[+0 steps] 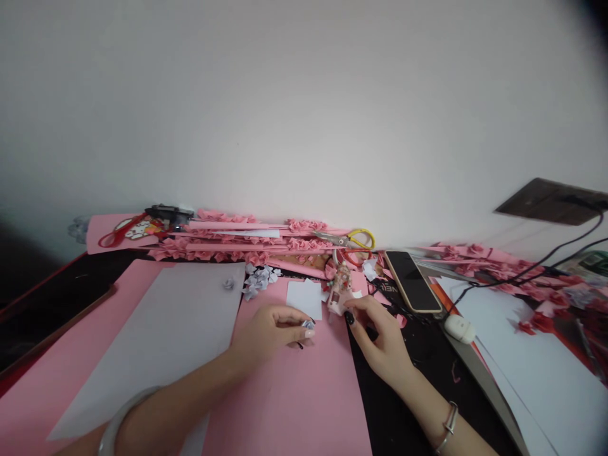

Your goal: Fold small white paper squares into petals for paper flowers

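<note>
My left hand (285, 326) pinches a small pale blue-white paper flower (308, 325) between thumb and fingers, over a pink sheet (289, 392). Just right of it, the thumb and forefinger of my right hand (375, 329) are closed together at the side of a pink hot glue gun (338, 292) with beads on it. Their exact contact with the gun is partly hidden. A square of white paper (304, 299) lies behind my left hand. Beside it sits a cluster of pale paper flowers (259, 280), and a single one (228, 284) rests farther left.
Pink paper flower stems (228, 247) line the wall, with yellow-handled scissors (361, 239) on top. A phone (412, 282) and a white earbud case (459, 329) lie at right, near white sheets (536, 354) and black cables (517, 275). A large white sheet (161, 335) covers the left.
</note>
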{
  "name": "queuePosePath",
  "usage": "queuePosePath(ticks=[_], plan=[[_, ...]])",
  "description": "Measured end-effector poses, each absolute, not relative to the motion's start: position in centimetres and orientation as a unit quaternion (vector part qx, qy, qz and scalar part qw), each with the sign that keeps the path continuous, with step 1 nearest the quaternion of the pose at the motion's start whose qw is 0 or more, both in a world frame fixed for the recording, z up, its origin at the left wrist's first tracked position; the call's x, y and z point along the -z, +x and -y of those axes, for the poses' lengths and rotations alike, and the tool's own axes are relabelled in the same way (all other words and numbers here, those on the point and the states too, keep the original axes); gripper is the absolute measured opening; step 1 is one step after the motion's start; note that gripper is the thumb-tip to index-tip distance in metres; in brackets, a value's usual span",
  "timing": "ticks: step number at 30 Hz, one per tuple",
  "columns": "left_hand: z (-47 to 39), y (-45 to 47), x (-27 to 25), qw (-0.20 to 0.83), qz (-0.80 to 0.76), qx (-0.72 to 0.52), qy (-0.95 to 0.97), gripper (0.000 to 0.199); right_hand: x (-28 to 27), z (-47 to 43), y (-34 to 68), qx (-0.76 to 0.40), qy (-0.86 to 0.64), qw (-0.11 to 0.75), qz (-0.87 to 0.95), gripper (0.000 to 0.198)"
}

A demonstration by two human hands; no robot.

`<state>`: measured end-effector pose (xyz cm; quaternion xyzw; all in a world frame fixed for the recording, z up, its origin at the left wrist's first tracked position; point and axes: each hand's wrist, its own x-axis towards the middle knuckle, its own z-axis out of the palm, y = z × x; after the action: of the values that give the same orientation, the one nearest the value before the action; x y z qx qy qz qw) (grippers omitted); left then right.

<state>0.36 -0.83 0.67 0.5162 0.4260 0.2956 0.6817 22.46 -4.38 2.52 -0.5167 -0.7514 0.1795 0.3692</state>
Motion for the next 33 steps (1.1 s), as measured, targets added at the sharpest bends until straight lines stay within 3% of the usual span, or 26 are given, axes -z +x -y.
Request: queuePosePath(ticks=[33], plan=[[0.34, -0.07, -0.95, 0.617, -0.437, -0.333, 0.563, 0.016, -2.45, 4.50, 22.25, -0.205, -0.513, 0.390, 0.737, 0.020]])
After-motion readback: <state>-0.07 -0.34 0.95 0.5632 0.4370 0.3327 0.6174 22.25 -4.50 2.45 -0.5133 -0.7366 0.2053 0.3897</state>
